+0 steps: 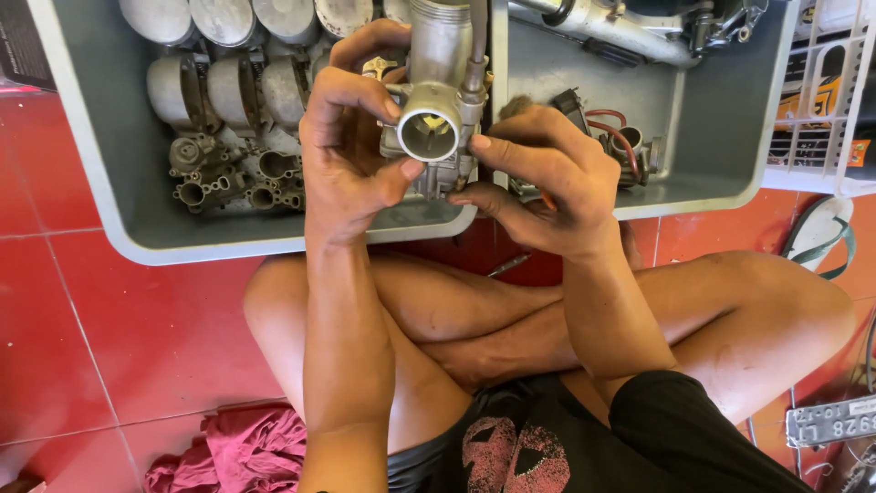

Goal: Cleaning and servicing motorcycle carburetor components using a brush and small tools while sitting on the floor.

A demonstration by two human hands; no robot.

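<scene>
I hold a silver metal carburetor (431, 128) up in front of me, its round open bore facing the camera. My left hand (351, 137) wraps its left side, thumb on the rim below the bore. On the right side, my right hand (547, 187) grips it with fingertips on its body. The carburetor hangs over the joint of two grey plastic trays (137, 228). Its lower parts are hidden behind my fingers.
The left grey tray holds several metal carburetors and round caps (233, 100). In the right grey tray (712, 137) lie a metal pipe and wired parts. A white crate (821, 100) stands at the right. Red cloth (242, 447) lies on the red tiled floor by my crossed legs.
</scene>
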